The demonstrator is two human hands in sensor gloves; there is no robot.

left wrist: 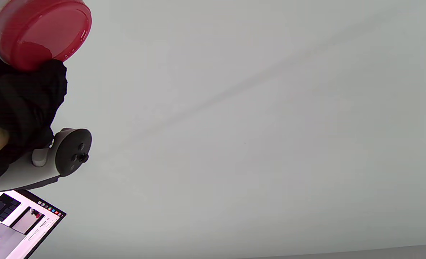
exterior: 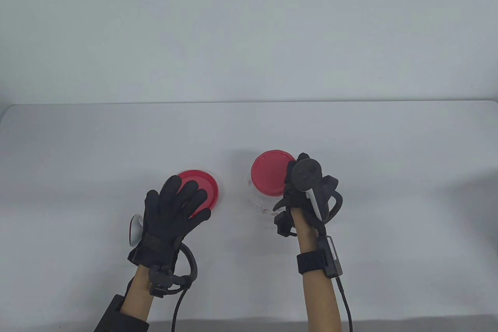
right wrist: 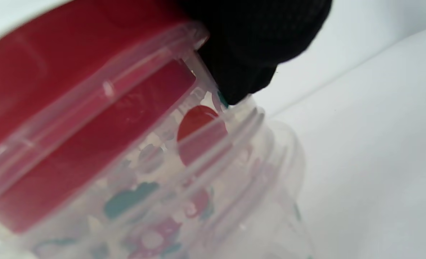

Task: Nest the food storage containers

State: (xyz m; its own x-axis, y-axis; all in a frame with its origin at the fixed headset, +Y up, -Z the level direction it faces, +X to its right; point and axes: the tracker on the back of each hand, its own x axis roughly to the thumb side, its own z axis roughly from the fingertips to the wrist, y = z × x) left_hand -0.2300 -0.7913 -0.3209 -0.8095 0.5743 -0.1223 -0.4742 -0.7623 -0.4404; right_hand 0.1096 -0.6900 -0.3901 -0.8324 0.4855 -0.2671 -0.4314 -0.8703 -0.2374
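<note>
My right hand [exterior: 301,192] is gripping the red-lidded clear container [exterior: 268,188]; my left hand [exterior: 171,211], fingers spread, is resting on the loose red lid [exterior: 208,188] just left of it.

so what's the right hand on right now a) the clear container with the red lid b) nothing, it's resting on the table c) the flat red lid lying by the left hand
a: the right hand grips the side of the clear container capped by a red lid; the right wrist view shows a gloved fingertip against its rim.
</note>
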